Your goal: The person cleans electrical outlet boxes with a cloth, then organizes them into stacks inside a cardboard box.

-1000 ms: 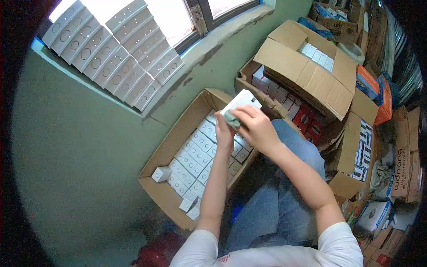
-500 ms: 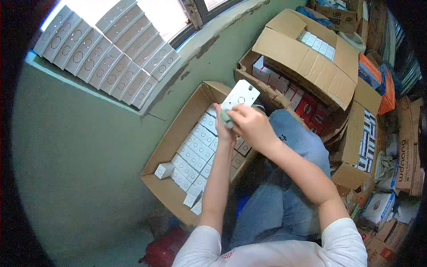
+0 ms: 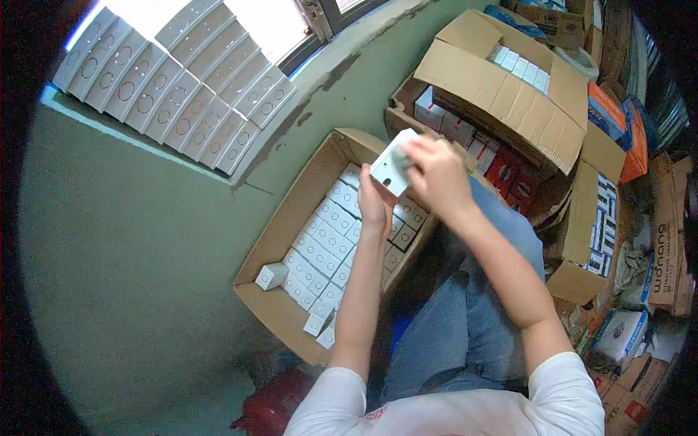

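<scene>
My left hand (image 3: 374, 203) grips a white plastic electrical back box (image 3: 387, 173) by its lower left side, above an open carton. A round hole shows near the box's lower end. Pressed against its face is a pale green cloth (image 3: 400, 158), pinched in my right hand (image 3: 440, 178), which is blurred by motion. The right fingers cover part of the box. Below, the cardboard carton (image 3: 254, 254) holds rows of similar white boxes (image 3: 327, 243) with circle marks. One white box (image 3: 272, 276) stands apart at the carton's left corner.
More white boxes (image 3: 160, 94) line the window sill at upper left. To the right, an open carton (image 3: 502, 87) sits on another with red and white packs (image 3: 502, 174). A further carton (image 3: 574, 280) holds small packs. My knee (image 3: 502, 225) is beside the carton.
The white box has turned in my left hand, its hole now at the lower end. My right hand has moved up and right with the cloth, across the box's face.
</scene>
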{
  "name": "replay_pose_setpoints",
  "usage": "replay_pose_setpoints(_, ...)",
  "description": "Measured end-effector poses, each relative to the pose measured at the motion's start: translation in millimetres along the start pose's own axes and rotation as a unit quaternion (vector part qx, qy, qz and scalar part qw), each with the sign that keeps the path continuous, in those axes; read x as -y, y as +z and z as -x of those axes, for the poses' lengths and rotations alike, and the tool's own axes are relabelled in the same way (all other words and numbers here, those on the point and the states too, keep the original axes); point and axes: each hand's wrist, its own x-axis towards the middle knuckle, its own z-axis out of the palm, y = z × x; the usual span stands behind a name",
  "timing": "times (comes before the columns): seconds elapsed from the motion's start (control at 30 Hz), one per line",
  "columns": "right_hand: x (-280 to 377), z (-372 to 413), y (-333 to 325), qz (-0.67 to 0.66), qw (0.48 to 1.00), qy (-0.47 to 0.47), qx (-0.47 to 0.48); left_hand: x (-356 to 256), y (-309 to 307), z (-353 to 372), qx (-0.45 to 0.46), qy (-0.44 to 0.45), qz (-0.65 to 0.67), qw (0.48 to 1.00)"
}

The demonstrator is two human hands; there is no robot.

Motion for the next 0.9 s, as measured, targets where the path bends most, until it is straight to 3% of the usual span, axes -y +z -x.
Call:
replay_pose_setpoints(0.1,-14,-8,-6,0.028,0.996,0.032,-0.085,1,8,6,-0.003,-0.015,-0.045,0.999)
replay_pose_setpoints(0.23,-2,16,10,-0.023,0.999,-0.036,-0.014,7,0,0,0.01,-0.008,0.004,1.0)
replay_pose_setpoints(0.3,7,20,11,-0.087,0.992,-0.056,0.066,1,-6,-4,-0.008,0.005,0.007,1.0)
replay_pose_setpoints(0.5,-19,-3,-7,-0.089,0.995,0.045,-0.032,-17,3,7,0.013,-0.01,-0.037,0.999)
replay_pose_setpoints(0.57,-12,6,-1,-0.069,0.996,-0.005,-0.064,-13,3,4,-0.003,-0.008,-0.014,1.0)
replay_pose_setpoints(0.7,17,32,16,-0.091,0.988,-0.093,0.081,-9,-12,-4,-0.025,-0.032,0.022,0.999)
replay_pose_setpoints(0.8,19,27,17,-0.088,0.985,-0.114,0.091,-16,-10,1,-0.034,-0.06,0.078,0.995)
replay_pose_setpoints(0.9,0,10,9,-0.034,0.998,-0.054,-0.008,-18,-1,5,-0.028,-0.039,0.038,0.998)
